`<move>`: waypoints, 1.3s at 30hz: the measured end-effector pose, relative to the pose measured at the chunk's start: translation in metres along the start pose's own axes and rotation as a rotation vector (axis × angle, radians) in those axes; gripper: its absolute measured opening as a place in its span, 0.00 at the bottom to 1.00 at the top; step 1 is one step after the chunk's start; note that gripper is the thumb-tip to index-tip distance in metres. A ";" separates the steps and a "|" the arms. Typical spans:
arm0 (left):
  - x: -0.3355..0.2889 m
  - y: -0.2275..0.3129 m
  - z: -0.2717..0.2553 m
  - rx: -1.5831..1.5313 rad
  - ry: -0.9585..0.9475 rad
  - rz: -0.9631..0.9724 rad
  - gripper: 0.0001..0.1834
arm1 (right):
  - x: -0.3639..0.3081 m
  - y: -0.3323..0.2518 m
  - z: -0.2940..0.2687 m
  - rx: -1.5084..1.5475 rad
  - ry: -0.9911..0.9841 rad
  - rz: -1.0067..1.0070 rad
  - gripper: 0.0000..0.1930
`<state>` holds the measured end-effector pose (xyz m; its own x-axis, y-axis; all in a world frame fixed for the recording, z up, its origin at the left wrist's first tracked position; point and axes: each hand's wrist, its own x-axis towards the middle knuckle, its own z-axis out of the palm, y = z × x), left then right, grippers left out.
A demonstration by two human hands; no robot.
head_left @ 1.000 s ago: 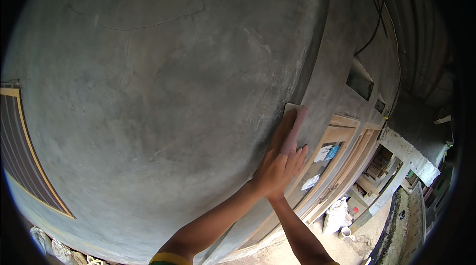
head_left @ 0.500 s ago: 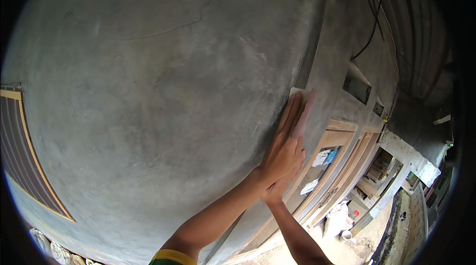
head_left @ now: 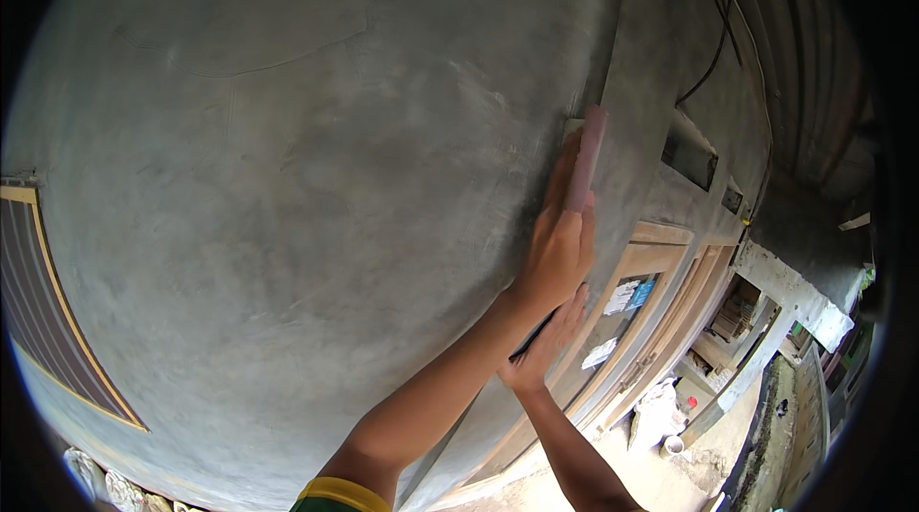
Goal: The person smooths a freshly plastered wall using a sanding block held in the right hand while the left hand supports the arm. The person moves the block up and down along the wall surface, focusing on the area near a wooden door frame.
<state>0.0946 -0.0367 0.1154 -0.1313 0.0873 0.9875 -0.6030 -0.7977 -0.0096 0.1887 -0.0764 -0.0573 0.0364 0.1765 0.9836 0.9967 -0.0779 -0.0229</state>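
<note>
One pale bucket (head_left: 667,451) has unclear contents; left hand (head_left: 555,249) grips a reddish sheet (head_left: 587,158), right hand (head_left: 552,342) outstretched.

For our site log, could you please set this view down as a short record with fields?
Left hand: holds a reddish strip at the edge of the grey wall
Right hand: below the left, fingers extended, nothing visibly held; wall contact unclear
Right side: wooden frame, dark cable higher up
Lower right: white sack, pale bucket
Far left: dark striped panel, yellowish border
</note>
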 end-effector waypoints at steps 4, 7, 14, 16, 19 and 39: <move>0.002 0.005 -0.002 0.147 -0.060 0.010 0.41 | 0.001 0.001 0.001 -0.015 -0.020 -0.018 0.65; 0.006 0.000 0.000 0.146 -0.043 0.092 0.41 | 0.002 0.001 0.002 0.036 -0.004 -0.017 0.66; 0.026 0.000 0.001 0.109 -0.043 0.102 0.42 | 0.005 -0.003 -0.003 -0.034 0.001 -0.032 0.67; 0.034 0.003 0.002 0.143 -0.056 0.132 0.42 | 0.005 -0.003 -0.003 -0.031 0.008 -0.034 0.67; 0.046 0.001 0.005 0.171 -0.031 0.163 0.43 | 0.005 -0.003 -0.003 0.008 0.026 -0.040 0.66; 0.066 -0.008 0.021 0.359 -0.082 0.242 0.47 | 0.005 0.001 -0.002 -0.038 0.006 -0.074 0.66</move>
<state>0.1078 -0.0371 0.1836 -0.1636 -0.1635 0.9729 -0.2488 -0.9475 -0.2011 0.1893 -0.0777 -0.0520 -0.0374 0.1775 0.9834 0.9932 -0.1023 0.0563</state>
